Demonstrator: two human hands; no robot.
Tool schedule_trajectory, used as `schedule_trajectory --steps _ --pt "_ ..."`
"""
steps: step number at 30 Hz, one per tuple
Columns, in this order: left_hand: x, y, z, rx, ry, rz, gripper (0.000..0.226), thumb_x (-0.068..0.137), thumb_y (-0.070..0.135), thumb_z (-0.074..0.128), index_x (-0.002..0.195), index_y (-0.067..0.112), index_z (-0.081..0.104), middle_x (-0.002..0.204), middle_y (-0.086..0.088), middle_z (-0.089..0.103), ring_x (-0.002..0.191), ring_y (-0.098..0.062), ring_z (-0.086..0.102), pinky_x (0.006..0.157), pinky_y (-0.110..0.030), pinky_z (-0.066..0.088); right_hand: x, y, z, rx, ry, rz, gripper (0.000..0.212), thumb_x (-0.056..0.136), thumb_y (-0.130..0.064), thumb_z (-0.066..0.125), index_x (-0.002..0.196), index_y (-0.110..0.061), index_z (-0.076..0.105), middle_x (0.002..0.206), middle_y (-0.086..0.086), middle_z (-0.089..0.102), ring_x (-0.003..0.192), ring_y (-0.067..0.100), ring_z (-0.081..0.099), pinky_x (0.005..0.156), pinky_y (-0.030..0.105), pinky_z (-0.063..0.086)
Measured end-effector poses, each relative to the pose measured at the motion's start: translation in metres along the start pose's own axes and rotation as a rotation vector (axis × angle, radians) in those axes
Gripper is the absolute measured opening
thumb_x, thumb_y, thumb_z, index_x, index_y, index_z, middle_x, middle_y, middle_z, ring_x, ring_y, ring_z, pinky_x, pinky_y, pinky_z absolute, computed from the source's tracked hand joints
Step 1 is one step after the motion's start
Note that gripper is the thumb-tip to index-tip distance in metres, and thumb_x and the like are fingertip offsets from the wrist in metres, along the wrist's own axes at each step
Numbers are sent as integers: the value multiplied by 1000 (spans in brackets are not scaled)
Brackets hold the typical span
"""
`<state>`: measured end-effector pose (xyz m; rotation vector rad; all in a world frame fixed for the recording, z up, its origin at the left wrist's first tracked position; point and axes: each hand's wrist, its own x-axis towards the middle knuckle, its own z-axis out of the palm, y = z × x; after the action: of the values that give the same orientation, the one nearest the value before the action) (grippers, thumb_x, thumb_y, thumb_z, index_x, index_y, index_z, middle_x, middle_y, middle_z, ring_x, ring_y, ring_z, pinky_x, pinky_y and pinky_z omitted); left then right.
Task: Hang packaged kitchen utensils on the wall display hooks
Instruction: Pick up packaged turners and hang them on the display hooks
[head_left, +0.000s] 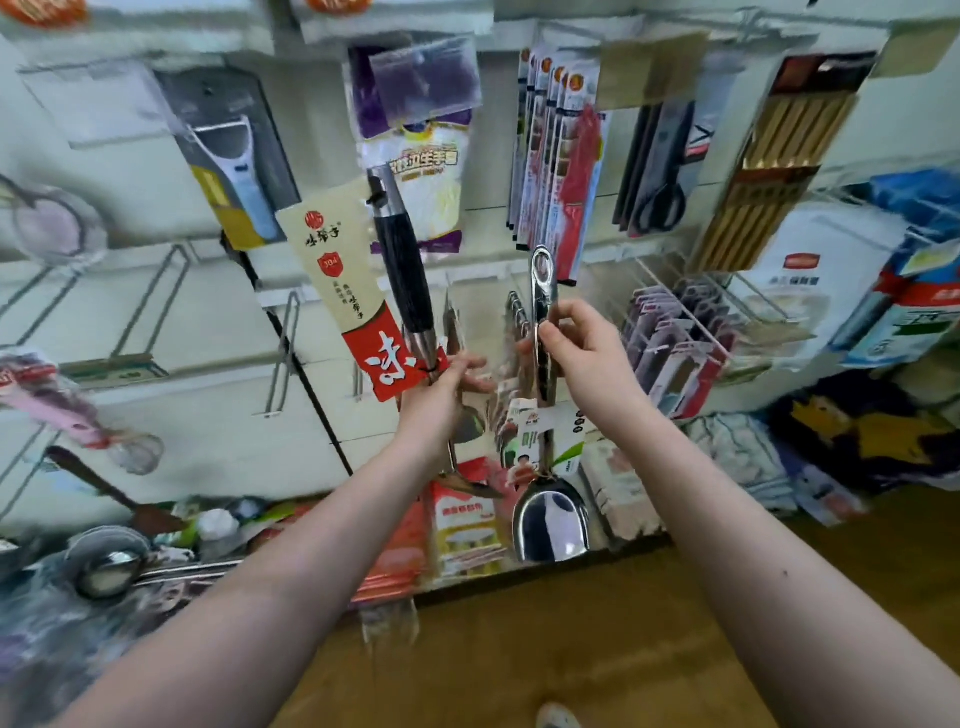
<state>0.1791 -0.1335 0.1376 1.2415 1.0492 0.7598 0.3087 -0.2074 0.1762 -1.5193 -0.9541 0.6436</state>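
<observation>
Head view. Midway through the hanging step, judging by both pieces not yet hung. Clenching a black-handled utensil (402, 260) in the left hand (441, 384), upright, left of centre, near the wall. Pinching a steel turner (551, 525) by its handle in the right hand (582, 353), hang-hole up, blade low. Probably next: raising that hole to a bare hook (284, 348) further left, squaring it to the tip, sliding on. Cannot tell which hook.

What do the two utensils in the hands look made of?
The spatula in the right hand: polished steel, seemingly; its blade mirrors the room. The black-handled utensil in the left hand: dark matte grip, plastic or wood, with shiny metal collars; its tag looks like printed card.
</observation>
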Motion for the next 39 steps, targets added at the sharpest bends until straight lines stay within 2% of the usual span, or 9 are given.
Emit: schedule_trajectory --steps 7,11,15,21,28,32,34,36,39 --pt "22 5 57 36 80 -15 27 102 31 39 100 20 63 80 6 68 36 -3 45 37 -15 37 56 28 -35 60 -105 50 19 98 -11 47 115 -9 54 89 2 65 94 26 64 91 42 52" --pt "30 2 71 83 152 -20 29 102 34 39 97 22 65 81 5 69 36 -4 47 44 -22 41 71 39 -41 88 -151 88 27 97 -10 48 123 -7 52 92 4 65 95 28 65 90 41 52" --pt "33 0 77 99 198 -59 31 101 36 39 91 24 66 85 5 70 43 -5 48 41 -17 40 79 45 -39 81 -190 110 15 97 -10 49 110 -14 55 98 9 67 88 22 64 83 35 53" --pt "46 -6 77 76 192 -4 32 103 28 39 81 23 62 76 5 67 40 -2 48 43 -16 41 87 58 -34 28 -230 128 22 97 -14 49 119 -12 54 105 9 66 98 22 63 94 42 50" --pt "64 -24 76 -2 105 -84 31 102 29 41 84 17 63 80 -2 68 55 -13 55 65 -35 52 90 77 -25 52 -191 175 19 97 -8 49 114 -7 56 105 14 66 96 22 62 88 28 50" --pt "66 -46 76 64 89 -132 33 102 29 41 89 15 68 85 -4 72 60 -7 64 56 -18 49 88 97 -19 71 -180 222 14 95 -4 50 103 -13 58 96 10 67 91 23 65 87 30 52" --pt "63 -59 76 90 92 -154 33 101 32 42 94 16 70 92 -6 73 80 -17 70 72 -27 56 84 108 -17 75 -190 257 17 95 -3 50 106 -15 57 91 1 66 85 14 64 86 27 52" --pt "60 -69 78 127 95 -191 43 93 52 47 105 18 69 105 -7 72 98 -26 68 93 -41 52 79 118 -15 69 -201 289 22 95 -3 50 115 -12 57 93 -3 65 85 9 63 88 24 50" --pt "55 -78 78 193 58 -322 53 91 62 42 109 19 66 102 1 69 104 -23 65 97 -39 48 72 136 -13 14 -223 335 29 96 -8 51 124 -9 55 106 1 63 100 16 61 93 30 48"
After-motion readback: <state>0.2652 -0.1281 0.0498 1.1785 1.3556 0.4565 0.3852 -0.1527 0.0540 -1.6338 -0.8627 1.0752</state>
